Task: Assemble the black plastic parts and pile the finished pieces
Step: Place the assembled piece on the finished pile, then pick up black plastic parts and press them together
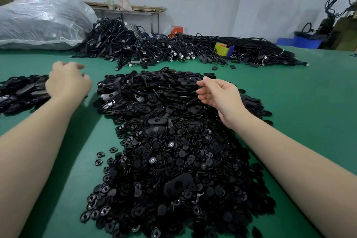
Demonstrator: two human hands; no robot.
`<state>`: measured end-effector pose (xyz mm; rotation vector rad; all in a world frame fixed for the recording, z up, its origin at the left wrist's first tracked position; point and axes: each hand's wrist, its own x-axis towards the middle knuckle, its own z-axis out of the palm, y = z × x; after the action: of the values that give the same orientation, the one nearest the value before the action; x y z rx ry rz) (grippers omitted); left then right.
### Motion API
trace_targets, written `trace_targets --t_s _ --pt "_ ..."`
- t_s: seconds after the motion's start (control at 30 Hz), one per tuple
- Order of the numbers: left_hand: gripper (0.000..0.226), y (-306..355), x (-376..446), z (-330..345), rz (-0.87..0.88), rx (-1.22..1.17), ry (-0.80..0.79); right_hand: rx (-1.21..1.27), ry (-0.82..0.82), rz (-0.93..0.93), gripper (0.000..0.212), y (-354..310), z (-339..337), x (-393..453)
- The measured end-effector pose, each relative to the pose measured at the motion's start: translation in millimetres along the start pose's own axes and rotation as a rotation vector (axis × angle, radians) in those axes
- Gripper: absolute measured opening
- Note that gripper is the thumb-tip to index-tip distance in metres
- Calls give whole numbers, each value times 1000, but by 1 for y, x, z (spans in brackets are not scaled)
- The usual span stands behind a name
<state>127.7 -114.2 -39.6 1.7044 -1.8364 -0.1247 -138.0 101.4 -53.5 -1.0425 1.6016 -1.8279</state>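
Note:
A big heap of loose black plastic parts covers the middle of the green table: oval plates (154, 91) at its far half, small round discs (173, 170) at its near half. A smaller pile of black oval pieces (21, 92) lies at the far left. My left hand (67, 81) hovers over the right edge of that left pile, fingers loosely spread and blurred, holding nothing that I can see. My right hand (216, 92) hangs over the far right of the oval plates, palm turned left, fingers relaxed and slightly curled, empty.
A long mound of black cables (173, 48) runs across the back of the table, with a yellow tape roll (221, 48) on it. A large clear plastic sack (42, 21) sits at the back left. Blue bins (301, 41) stand at the far right.

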Motion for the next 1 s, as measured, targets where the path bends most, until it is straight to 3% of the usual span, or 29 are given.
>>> trace_targets --t_s 0.13,0.3,0.47,0.57,0.7,0.83,1.0 --pt "38 28 4 -22 101 -145 -111 -23 -3 0 25 1 0 0" --pt "19 79 -15 -54 504 -195 -415 -117 -15 -63 7 4 0 -1" --pt "26 127 -71 -11 814 -134 -475 -579 -91 -212 28 6 4 -4" --pt "31 133 -101 22 915 -76 -440 -957 -201 -358 29 5 9 -5" --pt "28 121 -107 43 864 -258 -358 -922 -198 -316 26 1 9 -7" --pt "23 116 -104 46 737 -496 -405 -913 -158 -314 27 3 8 -6" --pt "22 115 -106 48 712 -555 -430 -895 -161 -320 26 5 8 -3"
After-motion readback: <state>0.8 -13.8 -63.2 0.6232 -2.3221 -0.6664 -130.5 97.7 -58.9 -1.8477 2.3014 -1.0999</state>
